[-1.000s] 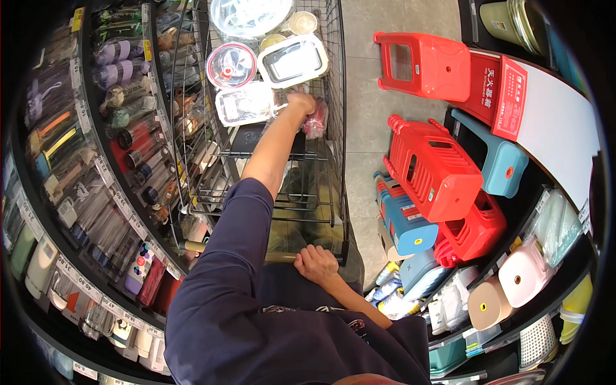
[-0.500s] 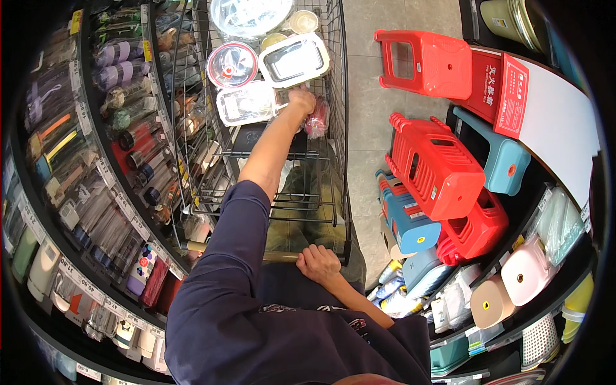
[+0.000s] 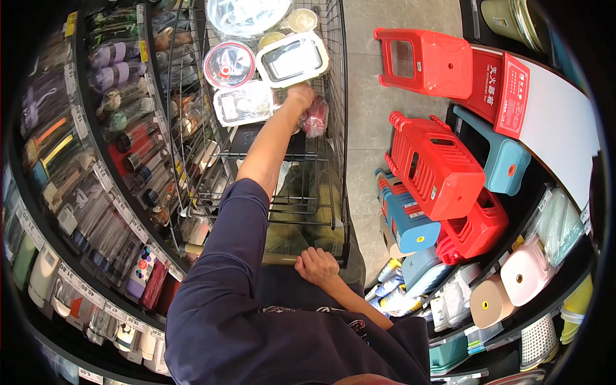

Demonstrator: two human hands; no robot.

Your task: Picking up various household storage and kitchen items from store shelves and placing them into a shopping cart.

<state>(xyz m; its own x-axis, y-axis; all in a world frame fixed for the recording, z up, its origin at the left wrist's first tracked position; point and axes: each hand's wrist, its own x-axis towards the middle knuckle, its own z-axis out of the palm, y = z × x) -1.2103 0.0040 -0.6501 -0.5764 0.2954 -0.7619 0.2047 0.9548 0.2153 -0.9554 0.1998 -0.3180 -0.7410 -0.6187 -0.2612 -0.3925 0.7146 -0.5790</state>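
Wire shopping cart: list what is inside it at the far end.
In the wire shopping cart: a round red-rimmed lid, two rectangular lidded containers, a clear bowl. The left hand reaches among them; whatever lies beneath is covered.

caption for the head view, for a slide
Left hand reaches among lidded containers in a wire cart; right hand grips its handle.

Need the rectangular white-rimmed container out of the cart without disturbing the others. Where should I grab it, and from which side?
Probably by the long rim of the rectangular container that faces the left hand. It lies flat side up on the pile with that edge exposed, while the round red-lidded container crowds its other end. Come from the handle side, over the cart wall.
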